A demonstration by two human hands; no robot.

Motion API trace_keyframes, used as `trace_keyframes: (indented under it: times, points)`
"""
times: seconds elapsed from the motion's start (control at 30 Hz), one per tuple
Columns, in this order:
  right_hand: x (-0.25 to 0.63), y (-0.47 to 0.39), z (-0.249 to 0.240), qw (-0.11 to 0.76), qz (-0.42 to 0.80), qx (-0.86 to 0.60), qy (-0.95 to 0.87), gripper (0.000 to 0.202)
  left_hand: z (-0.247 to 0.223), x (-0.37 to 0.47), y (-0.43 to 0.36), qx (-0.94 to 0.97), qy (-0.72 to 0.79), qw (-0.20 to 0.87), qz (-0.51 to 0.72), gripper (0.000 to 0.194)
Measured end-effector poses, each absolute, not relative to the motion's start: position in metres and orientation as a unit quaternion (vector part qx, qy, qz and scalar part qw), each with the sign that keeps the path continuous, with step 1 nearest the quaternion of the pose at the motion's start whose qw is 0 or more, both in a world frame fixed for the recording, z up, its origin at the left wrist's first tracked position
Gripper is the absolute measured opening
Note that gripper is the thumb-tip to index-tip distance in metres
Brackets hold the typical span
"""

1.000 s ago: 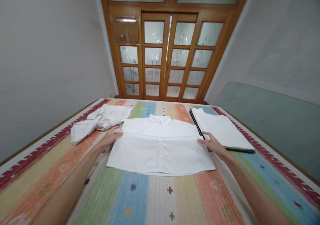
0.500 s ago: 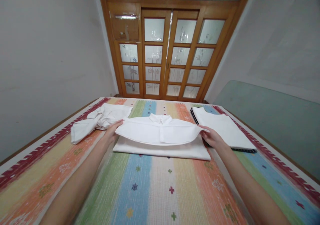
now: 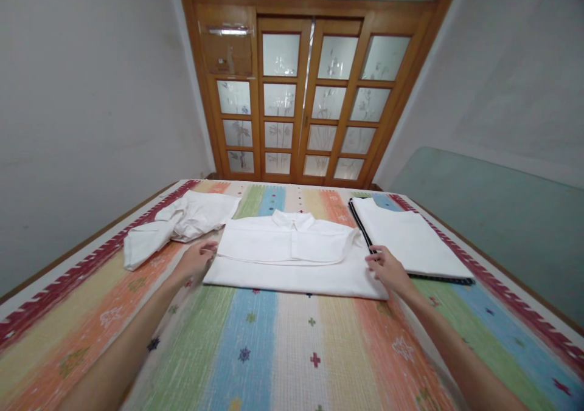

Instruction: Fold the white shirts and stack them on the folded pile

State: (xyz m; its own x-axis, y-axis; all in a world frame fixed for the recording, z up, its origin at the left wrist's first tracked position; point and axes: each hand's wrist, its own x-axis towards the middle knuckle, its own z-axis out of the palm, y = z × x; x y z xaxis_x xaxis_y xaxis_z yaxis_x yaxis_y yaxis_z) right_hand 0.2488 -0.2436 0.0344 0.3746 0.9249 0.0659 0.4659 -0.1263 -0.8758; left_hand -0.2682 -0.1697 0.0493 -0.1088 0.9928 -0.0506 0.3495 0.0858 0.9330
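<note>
A white collared shirt [image 3: 292, 277] lies folded in the middle of the striped cloth, its collar at the far side and its hem part folded up flat over the body. My left hand [image 3: 197, 259] is just beside the shirt's left edge, with loosely bent fingers and nothing seen in them. At the right edge, my right hand [image 3: 387, 267] hovers with its fingers apart, holding nothing. Whether the fingertips of either hand touch the fabric is hard to tell.
A crumpled white garment [image 3: 196, 216] lies at the left. On the right is a stack of folded clothes [image 3: 413, 238], white over black. The striped cloth [image 3: 292, 344] covers the table; wooden glazed doors [image 3: 314, 104] stand beyond, and a pale green panel [image 3: 493, 216] leans at the right.
The shirt's raised hem flap has come down flat onto its body. Both hands have let go of it; the left has moved slightly toward me and the right has drawn off the flap's corner.
</note>
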Motion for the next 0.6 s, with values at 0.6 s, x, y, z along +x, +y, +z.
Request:
trace_keyframes:
  times: [0.6]
  points:
    - [0.259, -0.293, 0.037, 0.357, 0.286, -0.742, -0.491, 0.042, 0.057, -0.275, -0.207, 0.599, 0.687, 0.358, 0.203, 0.040]
